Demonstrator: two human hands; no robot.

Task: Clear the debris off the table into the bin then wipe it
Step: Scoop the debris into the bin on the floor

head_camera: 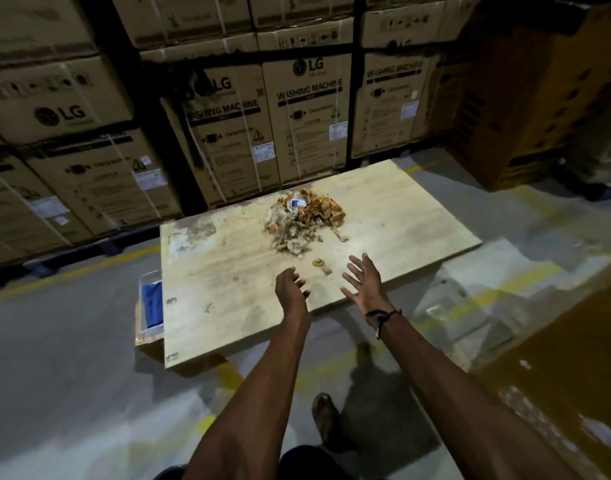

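A pile of debris, brown crumpled scraps mixed with clear plastic and a small blue-and-white label, lies on the far half of a low pale wooden table. Two loose scraps lie nearer me. My left hand hovers over the table's near part with its fingers loosely curled and empty. My right hand, with a dark cord on the wrist, is spread open just right of the loose scraps and holds nothing. A blue cloth lies in a clear container at the table's left edge.
Stacked cardboard washing-machine boxes form a wall behind the table, and more boxes stand at the right. The grey concrete floor has yellow lines. My foot is on the floor below the table's near edge.
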